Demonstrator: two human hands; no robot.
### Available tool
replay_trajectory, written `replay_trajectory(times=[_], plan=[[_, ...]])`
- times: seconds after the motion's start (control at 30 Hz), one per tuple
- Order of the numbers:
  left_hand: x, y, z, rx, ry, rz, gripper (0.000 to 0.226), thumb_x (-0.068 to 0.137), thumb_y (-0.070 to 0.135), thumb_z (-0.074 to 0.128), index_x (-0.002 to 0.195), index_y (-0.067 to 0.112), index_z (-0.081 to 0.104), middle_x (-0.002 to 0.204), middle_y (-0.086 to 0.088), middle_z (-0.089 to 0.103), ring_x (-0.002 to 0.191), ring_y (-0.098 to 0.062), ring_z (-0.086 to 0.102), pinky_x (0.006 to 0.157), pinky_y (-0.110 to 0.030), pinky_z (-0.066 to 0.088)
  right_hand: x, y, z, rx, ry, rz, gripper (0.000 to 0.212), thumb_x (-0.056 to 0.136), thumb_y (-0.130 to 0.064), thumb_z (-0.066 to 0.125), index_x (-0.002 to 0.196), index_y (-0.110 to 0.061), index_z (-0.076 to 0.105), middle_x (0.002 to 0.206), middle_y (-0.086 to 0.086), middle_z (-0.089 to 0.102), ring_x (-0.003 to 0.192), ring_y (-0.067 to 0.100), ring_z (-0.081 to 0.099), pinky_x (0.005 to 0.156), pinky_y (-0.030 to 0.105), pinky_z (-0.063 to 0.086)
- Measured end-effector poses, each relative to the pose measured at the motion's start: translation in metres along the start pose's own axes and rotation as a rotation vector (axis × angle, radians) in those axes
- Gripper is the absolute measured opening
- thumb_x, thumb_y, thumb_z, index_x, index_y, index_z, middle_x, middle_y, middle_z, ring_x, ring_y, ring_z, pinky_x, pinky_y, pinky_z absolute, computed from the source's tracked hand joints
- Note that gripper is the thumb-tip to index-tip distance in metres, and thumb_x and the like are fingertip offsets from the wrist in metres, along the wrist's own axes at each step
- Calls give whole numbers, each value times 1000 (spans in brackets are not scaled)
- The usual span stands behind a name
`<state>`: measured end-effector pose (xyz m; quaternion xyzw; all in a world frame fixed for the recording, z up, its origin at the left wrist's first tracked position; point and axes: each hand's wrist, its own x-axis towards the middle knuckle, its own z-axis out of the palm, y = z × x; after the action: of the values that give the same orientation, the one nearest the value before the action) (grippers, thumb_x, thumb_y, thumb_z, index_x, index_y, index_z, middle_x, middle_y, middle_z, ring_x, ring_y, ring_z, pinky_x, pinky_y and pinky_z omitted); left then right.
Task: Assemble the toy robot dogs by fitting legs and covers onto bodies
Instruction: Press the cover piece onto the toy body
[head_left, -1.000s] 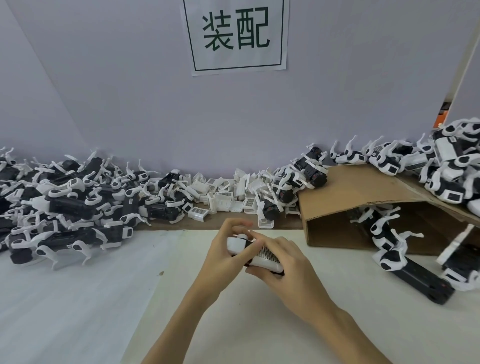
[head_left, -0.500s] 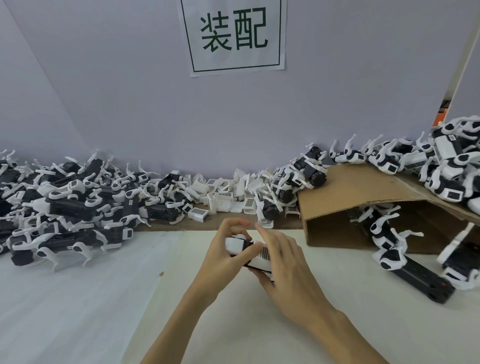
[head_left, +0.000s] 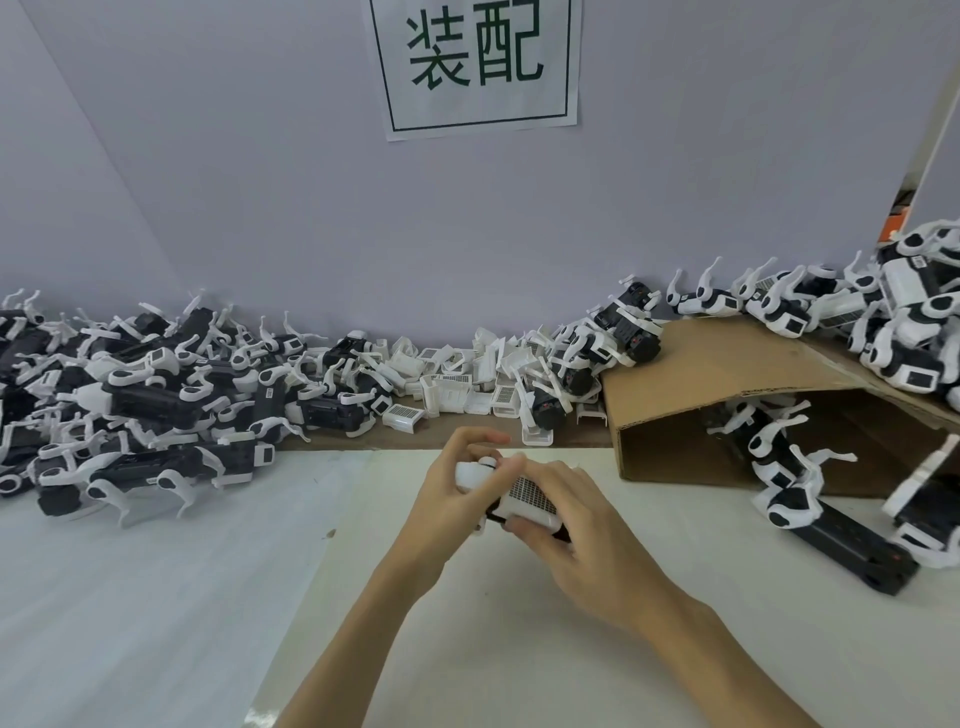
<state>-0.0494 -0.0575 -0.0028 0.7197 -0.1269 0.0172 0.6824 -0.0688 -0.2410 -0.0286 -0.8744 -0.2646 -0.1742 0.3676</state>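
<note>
Above the white table (head_left: 156, 597), our left hand (head_left: 447, 499) and right hand (head_left: 576, 540) grip a white toy dog (head_left: 519, 493) with a gridded cover; a lilac wall (head_left: 260, 208) stands behind.

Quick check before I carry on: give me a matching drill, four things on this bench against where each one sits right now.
Things:
1. toy dog body
2. loose white covers
3. cardboard box
4. paper sign

Places:
A. on its side at the right of the bench, toys piled on top of it
B. on the wall above the bench
C. held between the left hand and the right hand
D. heaped along the wall at the back, middle

Pairs: 1-C, 2-D, 3-A, 4-B
</note>
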Motion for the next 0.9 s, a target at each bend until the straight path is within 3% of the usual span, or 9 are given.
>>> replay_trajectory(times=[0.13, 0.23, 0.3, 0.43, 0.53, 0.63, 0.73, 0.8, 0.9], plan=[[1, -3, -3, 26, -40, 23, 48, 83, 44, 87, 126, 38, 66, 117, 5, 69, 73, -12, 66, 59, -18, 46, 1, -1, 0, -94, -23, -5, 61, 102, -50, 57, 157, -42, 34, 128, -21, 48, 118, 8, 46, 97, 35, 50], [1, -2, -7, 34, -53, 37, 48, 87, 41, 85, 130, 40, 65, 119, 7, 68, 68, -15, 64, 56, -19, 44, -1, -3, -2, 200, -68, 95, 64, 101, -52, 57, 157, -51, 26, 138, -28, 45, 134, 5, 42, 101, 34, 52], [1, -1, -8, 64, -51, 54, 50, 88, 41, 85, 133, 42, 63, 115, 9, 67, 64, -12, 61, 57, -18, 45, 0, -6, -6, 400, -31, 197, 55, 101, -60, 50, 153, -53, 34, 138, -26, 52, 129, -1, 51, 93, 27, 57], [0, 3, -13, 187, -101, 139, 52, 91, 34, 83, 137, 40, 60, 114, 9, 67, 96, -14, 64, 69, -25, 53, 7, -1, -25, 326, -121, 224, 36, 98, -54, 56, 127, -36, 68, 118, -13, 67, 112, -1, 61, 90, 14, 49], [-1, 6, -13, 228, -197, 180, 53, 90, 32, 85, 138, 34, 61, 119, 7, 66, 110, -19, 66, 84, -35, 60, 5, 4, -34, 309, -198, 249, 24, 95, -52, 67, 115, -39, 70, 115, -16, 67, 115, -2, 59, 90, 8, 46], [1, 4, -12, 378, -158, 340, 59, 87, 30, 89, 139, 33, 60, 135, 8, 55, 132, -19, 57, 106, -21, 46, 1, 6, -32, 147, -60, 222, 30, 88, -56, 73, 113, -44, 65, 117, -33, 54, 127, -13, 40, 93, -2, 31], [3, 1, -14, 543, -68, 421, 68, 81, 40, 92, 138, 35, 56, 143, 14, 44, 145, -18, 41, 116, -16, 32, 2, 4, -28, -15, 76, 97, 43, 84, -55, 74, 120, -32, 68, 120, -45, 40, 131, -10, 37, 102, 4, 30], [4, -4, -18, 597, -50, 397, 63, 77, 56, 88, 130, 41, 58, 135, 25, 47, 141, -12, 40, 112, -14, 32, 4, 3, -29, -72, 149, 30, 45, 82, -45, 82, 120, -24, 73, 120, -38, 43, 132, 1, 44, 106, 17, 36], [4, -10, -20, 593, -101, 275, 56, 72, 75, 78, 120, 49, 63, 123, 32, 50, 126, 2, 41, 101, -13, 32, 4, 4, -29, -84, 169, -38, 43, 80, -43, 84, 115, -20, 73, 112, -24, 59, 119, 8, 54, 98, 31, 48]])
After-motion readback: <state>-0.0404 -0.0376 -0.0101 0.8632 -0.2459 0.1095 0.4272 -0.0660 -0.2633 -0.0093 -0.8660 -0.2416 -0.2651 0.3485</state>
